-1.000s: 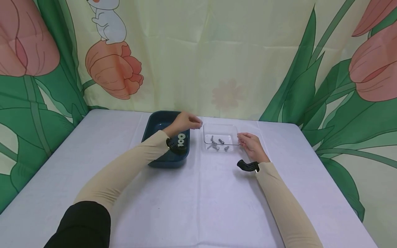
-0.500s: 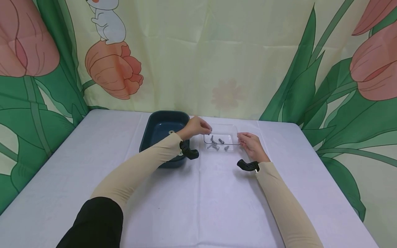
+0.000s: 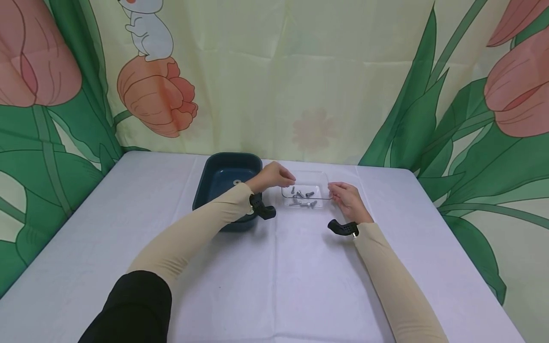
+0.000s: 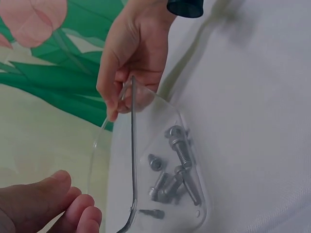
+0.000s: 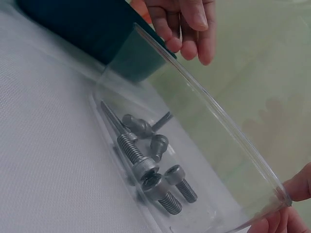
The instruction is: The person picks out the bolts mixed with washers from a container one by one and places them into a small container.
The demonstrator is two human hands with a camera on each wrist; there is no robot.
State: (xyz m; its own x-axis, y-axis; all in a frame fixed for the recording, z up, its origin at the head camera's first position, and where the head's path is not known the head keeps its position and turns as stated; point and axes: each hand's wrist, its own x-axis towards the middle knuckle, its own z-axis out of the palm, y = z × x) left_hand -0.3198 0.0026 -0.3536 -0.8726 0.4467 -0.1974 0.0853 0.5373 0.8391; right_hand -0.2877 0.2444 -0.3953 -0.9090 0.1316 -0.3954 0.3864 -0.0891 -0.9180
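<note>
A clear plastic box [image 3: 317, 198] stands on the white cloth with several socket head bolts [image 5: 138, 158] lying loose on its bottom. My right hand [image 3: 348, 200] pinches the box's right rim between thumb and fingers. Over the opposite end, my left hand [image 3: 272, 176] hovers with its fingertips right by the rim. In the right wrist view the left hand's fingers [image 5: 189, 48] hang loosely, thumb apart, with nothing between them. The bolts are grey metal with ribbed round heads, of differing sizes, and some overlap.
Left of the box stands a dark blue bin [image 3: 203, 183], partly hidden behind the left forearm. A pale ring-shaped piece [image 3: 237, 182] lies inside it. A printed curtain [image 3: 274, 85] hangs behind the table.
My left hand has moved right, from beside the blue bin to the clear box. A small dark thing at its fingertips is gone, and the bolts lie differently. My right hand stays put.
</note>
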